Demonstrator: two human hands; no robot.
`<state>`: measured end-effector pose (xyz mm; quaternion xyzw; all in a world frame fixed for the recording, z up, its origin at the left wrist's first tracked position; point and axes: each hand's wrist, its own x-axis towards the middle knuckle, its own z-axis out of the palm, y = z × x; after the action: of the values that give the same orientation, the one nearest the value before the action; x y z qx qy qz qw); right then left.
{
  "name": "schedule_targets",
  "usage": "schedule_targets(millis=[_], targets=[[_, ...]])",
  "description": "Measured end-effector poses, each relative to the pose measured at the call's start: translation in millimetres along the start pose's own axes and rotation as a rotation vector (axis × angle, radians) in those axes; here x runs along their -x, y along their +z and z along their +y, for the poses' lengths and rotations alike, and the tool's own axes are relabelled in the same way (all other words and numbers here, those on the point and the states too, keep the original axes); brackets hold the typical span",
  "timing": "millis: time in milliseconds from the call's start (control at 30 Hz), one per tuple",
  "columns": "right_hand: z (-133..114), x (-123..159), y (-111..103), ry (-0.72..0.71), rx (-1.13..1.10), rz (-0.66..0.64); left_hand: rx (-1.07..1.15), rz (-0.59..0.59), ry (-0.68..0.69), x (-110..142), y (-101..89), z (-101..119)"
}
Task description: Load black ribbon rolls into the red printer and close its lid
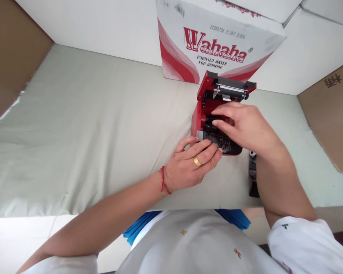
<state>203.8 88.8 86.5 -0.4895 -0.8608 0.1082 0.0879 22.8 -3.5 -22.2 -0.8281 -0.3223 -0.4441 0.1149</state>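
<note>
A red and black label printer (198, 118) stands on the covered surface, its lid (228, 85) raised toward the back and showing a roller. Crumpled, shiny black film (218, 134) lies inside it. My left hand (193, 163), with a gold ring and a red string bracelet, grips the printer's front left edge, its fingertips lying over the film's near side. From the right, my right hand (241, 123) reaches into the open printer. Its thumb and index finger are apart just above a dark roll; the other fingers are partly hidden.
A white and red water carton (217, 45) stands directly behind the printer. Right of the printer, a small black item (254, 175) lies partly behind my right forearm. Brown cardboard (328, 114) borders the right side, and more cardboard (14, 57) the left. Pale cloth (82, 125) covers the surface.
</note>
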Motion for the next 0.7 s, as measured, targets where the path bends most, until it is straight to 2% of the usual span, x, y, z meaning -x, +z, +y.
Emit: schedule_targets(millis=[100, 167, 200, 267, 400, 533, 700], targets=[[4, 9, -18, -0.034, -0.14, 0.337, -0.041, -0.022, -0.012, 0, 1.7, 2], [11, 6, -26, -0.023, -0.088, 0.53, -0.06, -0.03, -0.024, 1, 3.3, 4], [15, 2, -28, -0.022, -0.038, 0.57, -0.066, -0.032, -0.031, 1, 3.9, 5], [23, -9, -26, -0.035, 0.036, 0.542, -0.08, -0.034, -0.047, 2, 4.4, 8], [23, -16, -16, -0.038, 0.042, 0.286, -0.113, -0.047, -0.063, 0, 2.5, 14], [10, 12, -7, -0.071, 0.031, 0.315, -0.118, -0.03, -0.058, -2, -0.4, 15], [7, 54, 20, -0.241, 0.082, 0.33, -0.113, -0.05, -0.063, -4, -2.3, 15]])
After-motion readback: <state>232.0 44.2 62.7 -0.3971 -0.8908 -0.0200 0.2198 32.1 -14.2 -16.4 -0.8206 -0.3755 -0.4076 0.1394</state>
